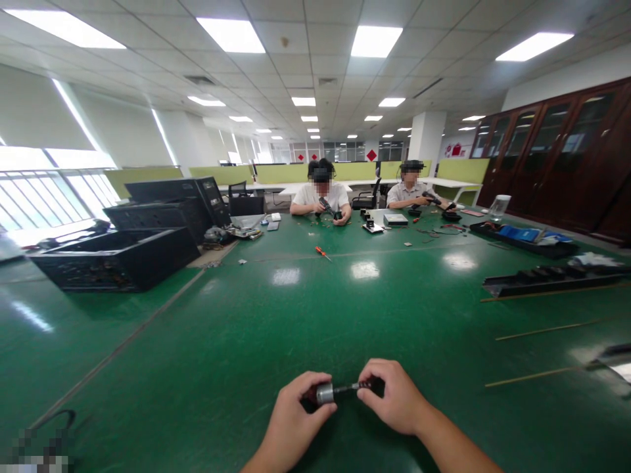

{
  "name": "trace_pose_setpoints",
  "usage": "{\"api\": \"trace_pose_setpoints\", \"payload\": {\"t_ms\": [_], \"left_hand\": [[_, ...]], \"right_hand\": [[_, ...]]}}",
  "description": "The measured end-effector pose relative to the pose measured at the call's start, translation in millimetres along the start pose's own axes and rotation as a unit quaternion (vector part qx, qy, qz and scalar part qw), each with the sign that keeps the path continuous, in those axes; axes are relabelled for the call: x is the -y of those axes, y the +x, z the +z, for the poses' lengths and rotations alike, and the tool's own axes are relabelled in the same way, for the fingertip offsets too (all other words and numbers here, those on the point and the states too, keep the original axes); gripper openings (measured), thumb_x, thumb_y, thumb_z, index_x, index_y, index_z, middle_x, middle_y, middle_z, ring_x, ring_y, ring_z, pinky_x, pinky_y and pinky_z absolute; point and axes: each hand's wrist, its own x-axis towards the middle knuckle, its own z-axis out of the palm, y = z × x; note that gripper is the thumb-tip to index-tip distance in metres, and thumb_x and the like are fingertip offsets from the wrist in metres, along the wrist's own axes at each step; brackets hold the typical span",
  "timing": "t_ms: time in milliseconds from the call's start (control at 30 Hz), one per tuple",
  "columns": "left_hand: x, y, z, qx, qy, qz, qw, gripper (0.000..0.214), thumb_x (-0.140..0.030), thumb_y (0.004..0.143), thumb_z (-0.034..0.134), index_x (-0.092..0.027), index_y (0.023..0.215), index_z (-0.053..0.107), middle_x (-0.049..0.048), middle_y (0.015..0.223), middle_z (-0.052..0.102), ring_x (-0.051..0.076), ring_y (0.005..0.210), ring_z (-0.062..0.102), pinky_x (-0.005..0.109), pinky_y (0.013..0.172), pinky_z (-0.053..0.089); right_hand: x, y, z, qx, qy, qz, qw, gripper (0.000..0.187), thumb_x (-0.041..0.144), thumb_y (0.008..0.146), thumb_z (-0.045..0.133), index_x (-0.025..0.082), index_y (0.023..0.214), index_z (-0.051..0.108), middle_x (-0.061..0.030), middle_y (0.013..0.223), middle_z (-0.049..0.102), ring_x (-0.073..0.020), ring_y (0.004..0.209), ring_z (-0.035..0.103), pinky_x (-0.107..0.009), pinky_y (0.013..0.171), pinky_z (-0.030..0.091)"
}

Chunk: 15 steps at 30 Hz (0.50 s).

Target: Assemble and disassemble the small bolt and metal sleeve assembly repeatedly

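Observation:
My left hand (294, 414) is closed round a small tool (329, 391) with a silver metal collar and a dark red body, low in the middle of the view. A thin shaft runs from the collar to the right. My right hand (394, 396) pinches the far end of that shaft with thumb and fingers. Both hands hover just above the green table (256, 341), close to its near edge. What the shaft ends in is hidden by my right fingers.
Black open computer cases (118, 259) stand at the left. A red-handled screwdriver (322, 252) lies mid-table. Long black trays (547, 279) and thin rods lie at the right. Two people sit at the far end handling parts. Dark cabinets (562, 151) line the right wall.

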Motion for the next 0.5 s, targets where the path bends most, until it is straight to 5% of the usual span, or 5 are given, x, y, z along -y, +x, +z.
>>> {"api": "trace_pose_setpoints", "payload": {"t_ms": [167,267,500], "left_hand": [[1.6,1.3,-2.2,-0.016,0.112,0.088,0.990,0.031,-0.015,0.076,0.071,-0.028,0.104,0.074,0.0060,0.105,0.072,0.029,0.108,0.061,0.047,0.100,0.045],[-0.3,1.1,-12.6,-0.059,0.133,0.074,0.987,0.025,-0.029,0.082,0.069,-0.028,0.107,0.072,0.0073,0.109,0.072,0.030,0.108,0.063,0.048,0.099,0.048],[30.9,-51.3,-95.9,-0.163,0.111,-0.021,0.980,0.049,-0.064,0.081,0.061,-0.025,0.109,0.065,0.0057,0.103,0.077,0.028,0.097,0.073,0.036,0.088,0.060]], "right_hand": [[-0.2,1.1,-0.6,-0.001,0.067,-0.007,0.998,0.002,0.019,0.077,0.067,0.018,0.075,0.068,-0.0011,0.074,0.067,-0.0166,0.072,0.061,-0.027,0.070,0.045],[-2.4,3.1,-2.5,-0.013,0.104,0.005,0.994,0.005,0.022,0.078,0.067,0.018,0.076,0.068,-0.0017,0.074,0.067,-0.0170,0.072,0.061,-0.028,0.070,0.046],[-7.3,6.4,-0.6,-0.027,0.128,0.038,0.991,0.009,0.024,0.080,0.066,0.017,0.078,0.069,-0.0026,0.074,0.067,-0.0170,0.070,0.060,-0.028,0.069,0.047]]}}
